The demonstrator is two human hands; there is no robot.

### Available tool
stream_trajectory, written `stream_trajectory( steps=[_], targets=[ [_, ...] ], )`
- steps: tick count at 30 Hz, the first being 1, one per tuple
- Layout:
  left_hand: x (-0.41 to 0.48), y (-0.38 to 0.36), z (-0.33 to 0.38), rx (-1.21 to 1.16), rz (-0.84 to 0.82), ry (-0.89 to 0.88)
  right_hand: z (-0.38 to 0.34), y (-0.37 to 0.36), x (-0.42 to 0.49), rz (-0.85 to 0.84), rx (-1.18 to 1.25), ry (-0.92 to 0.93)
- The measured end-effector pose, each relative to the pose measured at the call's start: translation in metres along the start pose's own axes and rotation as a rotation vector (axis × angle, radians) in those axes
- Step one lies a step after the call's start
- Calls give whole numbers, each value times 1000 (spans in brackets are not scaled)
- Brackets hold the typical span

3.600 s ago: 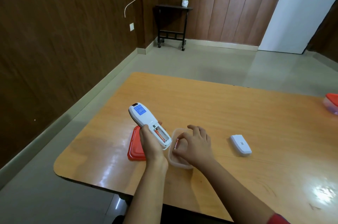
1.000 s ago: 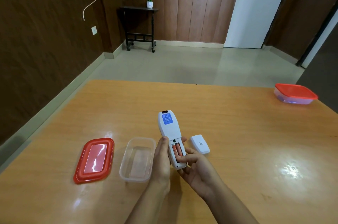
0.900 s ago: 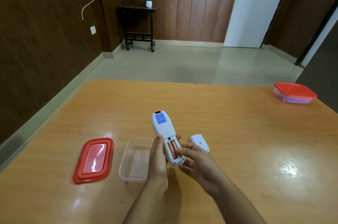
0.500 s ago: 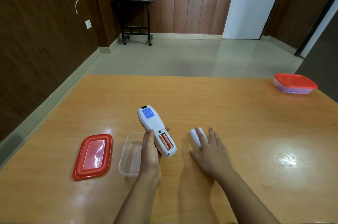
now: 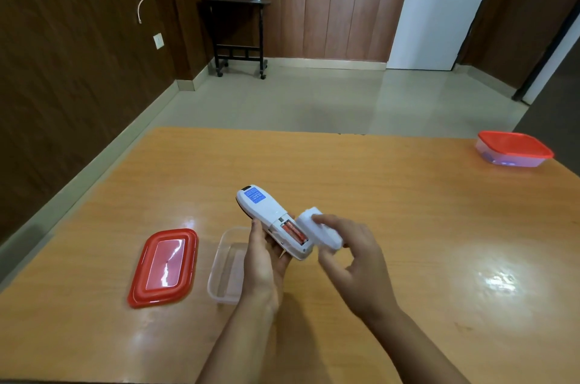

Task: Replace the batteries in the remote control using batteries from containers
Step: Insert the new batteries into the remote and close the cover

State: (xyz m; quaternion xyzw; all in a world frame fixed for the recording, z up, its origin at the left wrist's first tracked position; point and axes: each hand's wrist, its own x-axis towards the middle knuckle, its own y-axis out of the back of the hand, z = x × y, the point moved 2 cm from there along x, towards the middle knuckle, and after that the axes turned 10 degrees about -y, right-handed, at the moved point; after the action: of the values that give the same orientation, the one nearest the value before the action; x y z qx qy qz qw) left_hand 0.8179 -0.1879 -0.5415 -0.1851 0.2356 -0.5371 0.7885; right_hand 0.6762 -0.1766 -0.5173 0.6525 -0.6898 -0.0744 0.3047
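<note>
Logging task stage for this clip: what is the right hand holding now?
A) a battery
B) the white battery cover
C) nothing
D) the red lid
B: the right hand pinches the white battery cover beside the remote control's open compartment.

A single wide-angle head-worn view looks forward and down from the near edge of the desk [image 5: 408, 195], close above both forearms. It faces across the desk toward the white door [image 5: 445, 7] on the far wall, with floor between desk and door.
</note>
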Motion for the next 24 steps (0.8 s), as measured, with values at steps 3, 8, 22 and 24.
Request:
stream_trajectory(
  steps=[3, 8, 22, 24],
  targets=[
    [-2, -3, -1, -17, -15, 17, 3, -11, -6, -51, -124, 43],
    [-8, -5, -2, -13, -27, 34, 6, -15, -7, -106, -145, 25],
    [-7, -1, -1, -115, -69, 87, 12, -30, -12, -171, -262, 41],
    [-7, -1, -1, -64, -113, 66, 8, -29, -11, -247, -7, -60]
  ],
)
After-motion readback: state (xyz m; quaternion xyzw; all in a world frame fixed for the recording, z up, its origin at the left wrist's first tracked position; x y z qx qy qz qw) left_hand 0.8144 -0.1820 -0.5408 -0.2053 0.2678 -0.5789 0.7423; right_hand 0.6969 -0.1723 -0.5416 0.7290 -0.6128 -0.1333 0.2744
